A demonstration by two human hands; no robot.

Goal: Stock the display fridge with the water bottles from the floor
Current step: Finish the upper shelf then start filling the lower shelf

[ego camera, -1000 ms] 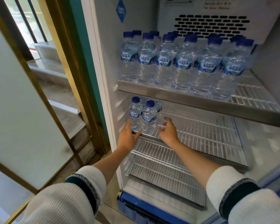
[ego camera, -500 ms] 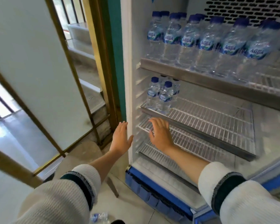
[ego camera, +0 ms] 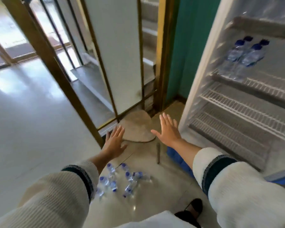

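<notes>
Head view, blurred. Left hand (ego camera: 114, 142) and right hand (ego camera: 169, 131) outstretched, fingers straight, holding nothing, above tiled floor (ego camera: 23, 120). Loose water bottles (ego camera: 120, 179) scattered on floor below left forearm. Open display fridge (ego camera: 202, 66) at right; shelved bottles (ego camera: 247, 53) on wire shelf (ego camera: 270, 86).

Glossy pale tiled floor (ego camera: 31, 112) reflects daylight from glass doors (ego camera: 11, 33) at upper left. A brass-coloured metal frame (ego camera: 56, 63) holds white panels (ego camera: 118, 46); beside it stands a teal wall (ego camera: 184, 46).
</notes>
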